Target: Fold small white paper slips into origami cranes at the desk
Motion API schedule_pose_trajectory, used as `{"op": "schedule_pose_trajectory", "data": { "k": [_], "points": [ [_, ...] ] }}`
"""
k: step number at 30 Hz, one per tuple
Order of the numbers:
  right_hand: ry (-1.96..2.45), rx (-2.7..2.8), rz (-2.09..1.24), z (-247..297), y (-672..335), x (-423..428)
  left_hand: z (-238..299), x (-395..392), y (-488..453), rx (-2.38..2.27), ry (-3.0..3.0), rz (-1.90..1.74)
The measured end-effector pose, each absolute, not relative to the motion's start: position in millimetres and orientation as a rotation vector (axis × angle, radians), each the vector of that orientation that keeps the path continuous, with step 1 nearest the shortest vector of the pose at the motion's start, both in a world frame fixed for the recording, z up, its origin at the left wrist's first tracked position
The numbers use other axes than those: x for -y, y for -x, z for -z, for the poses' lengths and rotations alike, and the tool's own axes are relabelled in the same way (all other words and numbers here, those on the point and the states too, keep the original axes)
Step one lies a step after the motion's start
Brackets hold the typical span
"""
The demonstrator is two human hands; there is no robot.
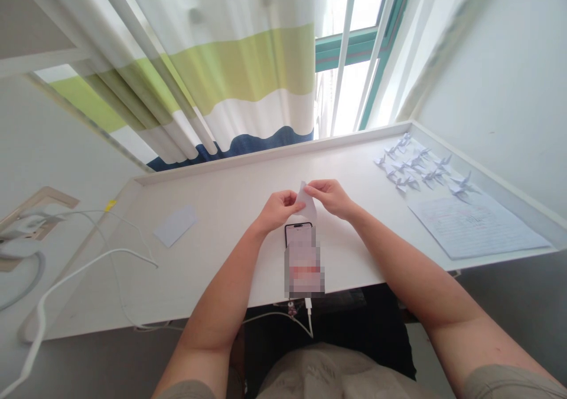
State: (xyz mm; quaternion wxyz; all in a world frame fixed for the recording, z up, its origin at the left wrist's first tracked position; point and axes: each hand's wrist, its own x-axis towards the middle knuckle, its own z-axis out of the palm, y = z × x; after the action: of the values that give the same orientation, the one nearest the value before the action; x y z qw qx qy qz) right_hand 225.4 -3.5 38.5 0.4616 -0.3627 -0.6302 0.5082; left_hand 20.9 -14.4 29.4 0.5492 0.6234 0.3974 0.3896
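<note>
A small sheet of white paper point(306, 204), partly folded, is held up over the middle of the desk. My left hand point(280, 208) pinches its lower left side between thumb and fingers. At the top edge, my right hand point(330, 197) grips the same paper with its fingertips. Just below the paper, a phone point(305, 257) lies face up near the desk's front edge, its screen mostly blurred out. To the left rests a flat blank piece of paper point(175, 225). Several folded paper cranes point(416, 162) stand in a group at the far right.
The white desk point(230, 210) has a raised rim along its back and right side. A written sheet point(476, 224) lies at the right edge. White cables point(88, 263) run from the wall socket at left, and a charging plug point(309, 307) sits in the phone.
</note>
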Motion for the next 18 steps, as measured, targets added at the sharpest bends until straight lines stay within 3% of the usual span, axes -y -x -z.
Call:
{"op": "schedule_pose_trajectory", "data": {
  "k": [18],
  "points": [
    [0.931,1.324,-1.245,-33.9,-223.8,-1.4,-35.5,18.5,-20.0,-1.097,-1.647,-0.794]
  ]
}}
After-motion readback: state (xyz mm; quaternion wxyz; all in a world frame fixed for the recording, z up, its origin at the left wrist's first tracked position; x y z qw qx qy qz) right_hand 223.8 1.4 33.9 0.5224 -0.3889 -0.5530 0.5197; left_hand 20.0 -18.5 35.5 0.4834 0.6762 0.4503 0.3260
